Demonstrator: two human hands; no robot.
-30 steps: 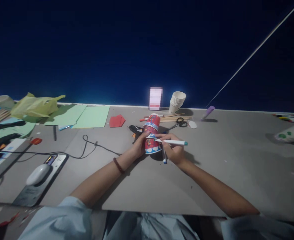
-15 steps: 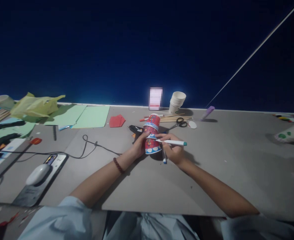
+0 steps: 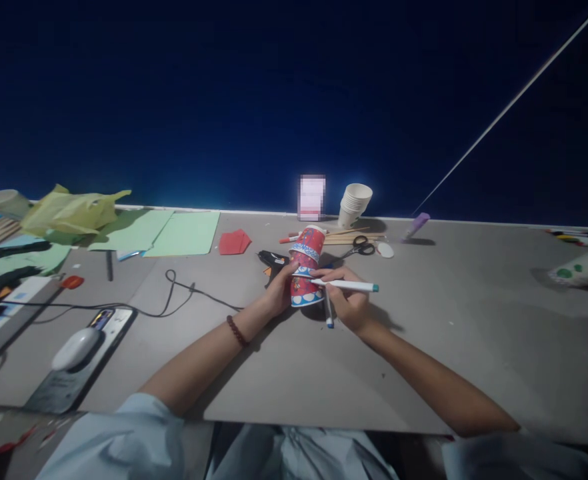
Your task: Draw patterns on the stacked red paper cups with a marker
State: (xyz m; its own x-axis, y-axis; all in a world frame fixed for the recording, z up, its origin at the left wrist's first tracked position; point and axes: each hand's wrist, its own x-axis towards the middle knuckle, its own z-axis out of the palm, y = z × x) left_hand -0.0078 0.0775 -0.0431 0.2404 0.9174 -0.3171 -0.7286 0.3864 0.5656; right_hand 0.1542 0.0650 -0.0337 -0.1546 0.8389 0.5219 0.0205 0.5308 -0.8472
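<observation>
My left hand point(image 3: 280, 291) is closed around the middle of a tower of decorated paper cups point(image 3: 308, 263), red with blue and white bands. The tower leans slightly to the right at its top. In my right hand point(image 3: 350, 303) is a white marker point(image 3: 349, 285) with a teal end, its tip at the lower cup's side. Behind my left hand lies a black glue gun point(image 3: 273, 261). A second marker with a blue end point(image 3: 329, 317) rests on the table under my right hand.
Behind the cups are scissors point(image 3: 363, 246), wooden sticks point(image 3: 344, 237), a stack of white paper cups point(image 3: 355, 203) and a blurred upright screen point(image 3: 312, 198). Red paper point(image 3: 234, 242), green sheets point(image 3: 187, 233), a black cable point(image 3: 214, 297) and a phone point(image 3: 109, 347) under a white case lie left.
The top of the cup tower has tilted a little to the right. The marker and my right hand have shifted very slightly right.
</observation>
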